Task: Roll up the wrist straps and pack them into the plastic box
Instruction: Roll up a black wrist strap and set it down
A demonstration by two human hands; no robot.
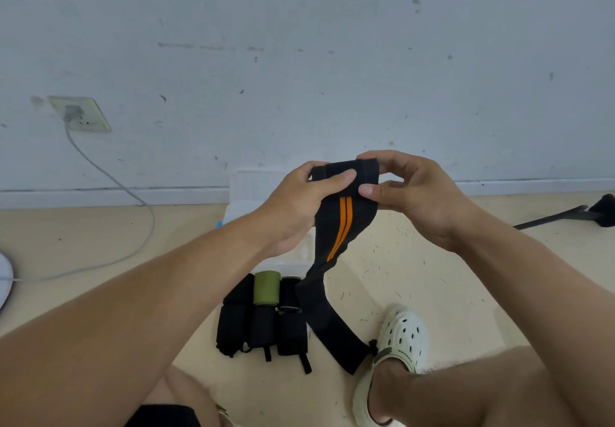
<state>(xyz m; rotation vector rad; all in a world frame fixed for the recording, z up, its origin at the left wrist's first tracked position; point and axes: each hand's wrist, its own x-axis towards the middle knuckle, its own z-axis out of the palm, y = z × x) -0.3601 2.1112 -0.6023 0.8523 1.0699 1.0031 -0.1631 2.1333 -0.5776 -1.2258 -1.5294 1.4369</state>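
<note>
Wrist strap [342,223] top end pinched by left hand [299,206], right hand [409,193] fingers.

The wrist strap [344,226] is black with two orange stripes down its middle, split by a thin black line. Among the rolled straps on the floor, one is olive green [266,287] — the others [263,326] black. The floor [466,293] is pale beige with dark flecks, the wall [332,60] grey-white and scuffed, the shoe [399,340] cream with holes — the plastic box [253,186] translucent white.
</note>
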